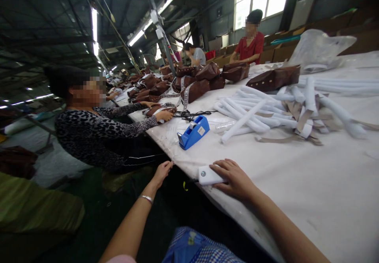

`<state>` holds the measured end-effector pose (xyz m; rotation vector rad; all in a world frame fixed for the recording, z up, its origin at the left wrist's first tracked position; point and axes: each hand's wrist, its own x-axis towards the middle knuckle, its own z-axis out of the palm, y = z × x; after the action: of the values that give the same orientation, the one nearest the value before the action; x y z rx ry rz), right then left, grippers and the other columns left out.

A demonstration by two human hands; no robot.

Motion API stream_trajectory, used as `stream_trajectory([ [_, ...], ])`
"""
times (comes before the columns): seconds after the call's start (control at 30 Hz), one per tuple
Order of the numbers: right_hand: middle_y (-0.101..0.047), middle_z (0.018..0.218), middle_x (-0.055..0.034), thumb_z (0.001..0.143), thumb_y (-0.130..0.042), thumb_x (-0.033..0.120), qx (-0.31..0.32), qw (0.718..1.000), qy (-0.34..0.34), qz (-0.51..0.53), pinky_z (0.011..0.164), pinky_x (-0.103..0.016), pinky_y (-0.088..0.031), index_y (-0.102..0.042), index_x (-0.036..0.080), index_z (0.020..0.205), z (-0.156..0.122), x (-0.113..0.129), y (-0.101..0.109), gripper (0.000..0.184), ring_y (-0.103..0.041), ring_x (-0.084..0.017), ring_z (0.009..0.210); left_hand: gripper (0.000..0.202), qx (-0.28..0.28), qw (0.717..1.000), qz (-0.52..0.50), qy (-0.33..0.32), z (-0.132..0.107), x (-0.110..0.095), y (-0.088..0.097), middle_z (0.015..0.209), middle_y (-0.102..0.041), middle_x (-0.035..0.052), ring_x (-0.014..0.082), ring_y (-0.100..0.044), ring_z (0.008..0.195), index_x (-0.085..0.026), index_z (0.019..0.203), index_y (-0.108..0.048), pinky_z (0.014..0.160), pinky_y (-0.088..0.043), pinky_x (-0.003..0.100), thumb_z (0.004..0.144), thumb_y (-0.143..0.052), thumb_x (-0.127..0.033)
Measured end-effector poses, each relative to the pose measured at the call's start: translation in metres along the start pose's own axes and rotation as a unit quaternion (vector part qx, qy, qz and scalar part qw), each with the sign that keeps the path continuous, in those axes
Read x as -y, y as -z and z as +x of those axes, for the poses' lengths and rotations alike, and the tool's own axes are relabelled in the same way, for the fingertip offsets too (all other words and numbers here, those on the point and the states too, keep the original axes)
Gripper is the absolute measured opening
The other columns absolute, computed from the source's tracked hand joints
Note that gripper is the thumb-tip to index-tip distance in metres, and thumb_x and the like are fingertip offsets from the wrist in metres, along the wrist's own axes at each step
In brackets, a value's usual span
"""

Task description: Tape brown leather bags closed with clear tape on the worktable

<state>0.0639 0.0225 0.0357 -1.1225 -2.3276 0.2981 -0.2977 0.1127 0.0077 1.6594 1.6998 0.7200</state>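
My right hand (233, 178) rests on a small white rectangular device (207, 175) lying near the table's front edge, fingers curled loosely over its right end. My left hand (162, 172) reaches to the edge of the white table (310, 184), fingertips touching the rim, holding nothing; a silver bracelet is on that wrist. A blue tape dispenser (193, 132) stands just beyond both hands.
A pile of white rolled paper tubes (266, 111) lies mid-table, with brown leather bags (274, 78) behind. A person in a patterned top (97, 130) works on a bag at the left. Other workers sit farther back. A plastic bag (318, 49) lies at far right.
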Motion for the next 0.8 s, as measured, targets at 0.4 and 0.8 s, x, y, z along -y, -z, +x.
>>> stream_trajectory([
  [0.4, -0.057, 0.137, -0.0125, 0.086, -0.071, 0.044, -0.001, 1.0, -0.002, 0.012, 0.115, -0.052, -0.029, -0.052, 0.025, 0.141, 0.0, -0.002, -0.003, 0.061, -0.051, -0.031, 0.126, 0.024, -0.026, 0.988, 0.151, -0.023, 0.013, -0.008, 0.039, 0.076, -0.063, 0.0, 0.0177, -0.056, 0.078, -0.022, 0.065, -0.062, 0.066, -0.031, 0.025, 0.076, -0.068, -0.043],
  [0.8, -0.059, 0.134, -0.0119, 0.083, -0.074, 0.041, -0.017, 1.0, -0.008, 0.014, 0.111, -0.051, -0.035, -0.055, 0.026, 0.139, 0.002, 0.0, -0.001, 0.06, -0.054, -0.031, 0.122, 0.043, -0.093, 0.993, -0.019, 0.074, -0.017, 0.011, 0.075, 0.086, -0.071, 0.0084, 0.0175, -0.067, 0.074, -0.016, 0.089, -0.066, 0.07, -0.056, 0.03, 0.079, -0.064, -0.057],
])
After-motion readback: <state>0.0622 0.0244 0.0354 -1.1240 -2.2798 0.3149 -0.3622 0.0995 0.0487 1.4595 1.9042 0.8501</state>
